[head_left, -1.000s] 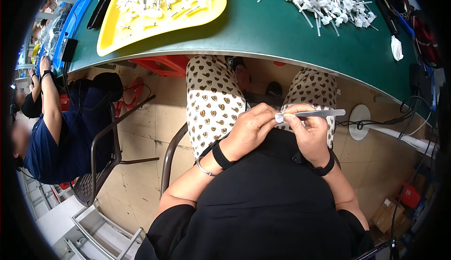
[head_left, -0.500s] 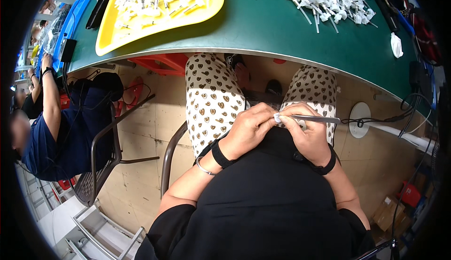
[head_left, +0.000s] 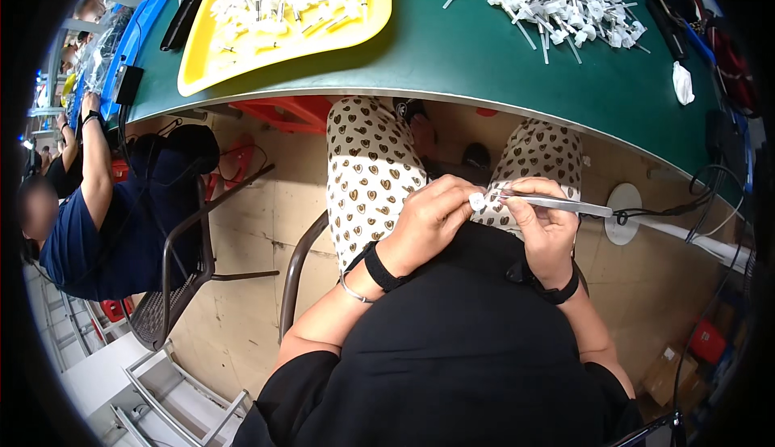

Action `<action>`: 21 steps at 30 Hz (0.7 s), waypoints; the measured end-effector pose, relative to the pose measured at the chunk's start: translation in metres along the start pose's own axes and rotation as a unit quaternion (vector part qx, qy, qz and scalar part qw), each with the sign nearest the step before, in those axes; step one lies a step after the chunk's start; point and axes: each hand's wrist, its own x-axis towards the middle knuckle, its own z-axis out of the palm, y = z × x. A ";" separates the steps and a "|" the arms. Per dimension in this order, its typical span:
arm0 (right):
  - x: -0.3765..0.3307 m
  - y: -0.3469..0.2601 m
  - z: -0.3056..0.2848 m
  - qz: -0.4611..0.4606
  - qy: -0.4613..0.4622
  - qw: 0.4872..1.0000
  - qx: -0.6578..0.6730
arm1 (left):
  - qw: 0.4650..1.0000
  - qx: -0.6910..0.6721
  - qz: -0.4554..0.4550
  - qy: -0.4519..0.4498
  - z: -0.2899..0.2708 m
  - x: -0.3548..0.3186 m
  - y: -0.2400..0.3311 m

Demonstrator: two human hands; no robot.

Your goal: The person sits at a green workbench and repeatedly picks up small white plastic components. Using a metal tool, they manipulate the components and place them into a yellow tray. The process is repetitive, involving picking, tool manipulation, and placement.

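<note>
Over my lap, my left hand (head_left: 436,215) pinches a small white plastic part (head_left: 477,202) between thumb and fingertips. My right hand (head_left: 542,225) is closed around metal tweezers (head_left: 561,203), whose tips point left at the white part, a short gap away. Whether anything sits between the tips is too small to tell. On the green table, a yellow tray (head_left: 278,60) holds many small white parts with metal and clear tubes. A loose pile of similar white parts with thin tubes (head_left: 565,3) lies to its right.
The green table's (head_left: 452,72) front edge curves ahead of my knees. A crumpled white tissue (head_left: 682,83) and cables (head_left: 710,181) are at the right. A dark case (head_left: 182,19) lies left of the tray. Another person in dark blue (head_left: 121,221) sits at the left.
My right hand has drawn slightly right, away from my left, so the tweezer tips and the white part now show apart. The whole view has shifted a little.
</note>
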 end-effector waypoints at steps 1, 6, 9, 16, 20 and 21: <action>0.000 -0.001 0.000 0.005 0.002 1.000 -0.001 | 0.999 0.029 0.019 0.004 -0.002 0.002 0.001; 0.000 -0.001 -0.001 0.009 -0.005 1.000 -0.003 | 0.991 0.112 0.062 0.032 -0.004 0.006 0.009; 0.000 0.001 -0.002 0.003 -0.012 1.000 -0.012 | 0.990 0.121 0.061 0.033 -0.004 0.006 0.011; -0.001 0.006 -0.005 0.031 -0.002 1.000 0.003 | 0.997 0.033 -0.055 0.039 0.000 -0.003 0.012; -0.001 0.007 -0.008 0.060 0.003 0.998 0.019 | 0.996 0.072 -0.034 0.029 -0.003 -0.004 0.014; -0.003 0.010 -0.011 0.050 0.001 0.999 0.006 | 0.996 0.080 -0.014 0.035 -0.001 -0.005 0.014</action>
